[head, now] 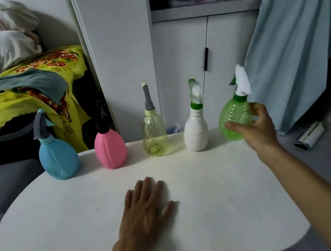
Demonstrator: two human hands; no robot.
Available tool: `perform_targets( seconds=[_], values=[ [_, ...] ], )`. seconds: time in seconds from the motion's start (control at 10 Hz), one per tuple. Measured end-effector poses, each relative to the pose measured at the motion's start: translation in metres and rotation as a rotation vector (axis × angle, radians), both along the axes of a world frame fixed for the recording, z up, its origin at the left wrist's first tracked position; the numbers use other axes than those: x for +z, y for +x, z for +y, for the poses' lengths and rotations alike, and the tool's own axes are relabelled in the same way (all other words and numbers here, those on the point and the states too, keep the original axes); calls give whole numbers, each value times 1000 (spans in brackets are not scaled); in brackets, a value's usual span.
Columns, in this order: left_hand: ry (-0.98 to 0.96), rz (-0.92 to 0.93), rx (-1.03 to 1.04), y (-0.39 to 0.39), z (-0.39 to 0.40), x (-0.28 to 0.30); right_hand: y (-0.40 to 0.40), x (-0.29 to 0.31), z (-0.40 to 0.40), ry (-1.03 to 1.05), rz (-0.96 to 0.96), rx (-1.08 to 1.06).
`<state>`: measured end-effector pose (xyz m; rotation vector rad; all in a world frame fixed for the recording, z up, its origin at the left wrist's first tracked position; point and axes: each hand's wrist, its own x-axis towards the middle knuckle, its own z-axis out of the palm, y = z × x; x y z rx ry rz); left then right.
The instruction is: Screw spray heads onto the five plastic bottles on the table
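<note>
- The right hand [255,129] is at the green ribbed bottle [235,120], at the far right end of the row. Its thumb lies across the lower front of the bottle and its fingers curl round the right side, so it grips the bottle's body.
- The right arm reaches forward and up from the lower right corner, nearly straight, wrist above the table's far right edge.
- The left hand [146,210] lies flat, palm down, on the white table [66,220]. Its fingers are straight and slightly spread, and it holds nothing.
- The left forearm comes in from the bottom edge, angled up and to the right.
- Five bottles stand upright in a row along the table's far edge: a blue bottle [58,158], a pink bottle [110,149], a clear yellow bottle [155,136], a white bottle [195,133] and the green one.
- Each bottle carries a spray head. The green bottle's head [242,83] is white with a green collar.
- Right of the table, a lint roller [310,137] lies on a grey surface.
</note>
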<state>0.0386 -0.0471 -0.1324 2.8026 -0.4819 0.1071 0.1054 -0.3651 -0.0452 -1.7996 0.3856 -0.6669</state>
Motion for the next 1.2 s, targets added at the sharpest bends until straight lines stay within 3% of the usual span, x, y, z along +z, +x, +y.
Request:
perform_targets(
  seconds=[0.2,0.7,1.0,1.2],
  values=[
    [8,-37,18,2,0,-14,34,-61,-15,93,101,73],
    [3,-19,27,1,-1,-15,61,-74,-35,79,118,44],
    [-17,36,30,4,-1,-13,54,-82,-40,243,186,51],
    [-75,65,20,2,1,1,24,-78,-38,177,189,38]
  ],
)
